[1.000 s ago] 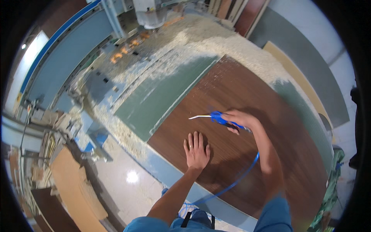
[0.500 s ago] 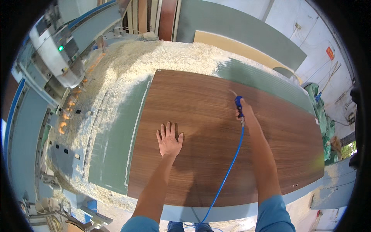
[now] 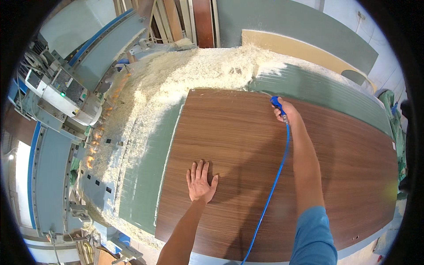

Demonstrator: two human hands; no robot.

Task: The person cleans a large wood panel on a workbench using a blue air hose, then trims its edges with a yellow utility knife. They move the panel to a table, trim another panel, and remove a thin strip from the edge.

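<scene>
A large brown wood-grain board point(image 3: 234, 145) lies flat on the green machine bed point(image 3: 152, 159). My left hand point(image 3: 202, 182) rests palm down on its left half, fingers spread. Near the board's far edge, my right hand point(image 3: 288, 110) grips a blue air blow gun point(image 3: 277, 103). Its thin nozzle points left and away, toward pale wood shavings point(image 3: 238, 73) heaped beyond the board. A blue air hose point(image 3: 276, 176) runs from the gun's handle down across the board to the lower edge.
At the left stands a white machine head point(image 3: 66, 99) with a green light, on a blue-grey gantry point(image 3: 51, 168). Shavings cover the bed's left and far sides. A grey-green panel point(image 3: 300, 26) and a tan panel point(image 3: 300, 48) lean behind. Green sheeting point(image 3: 391, 119) hangs at the right.
My right hand has moved the blow gun away from me to the board's far edge. Shavings there are scattering. The view has shifted; my left hand stays flat on the board.
</scene>
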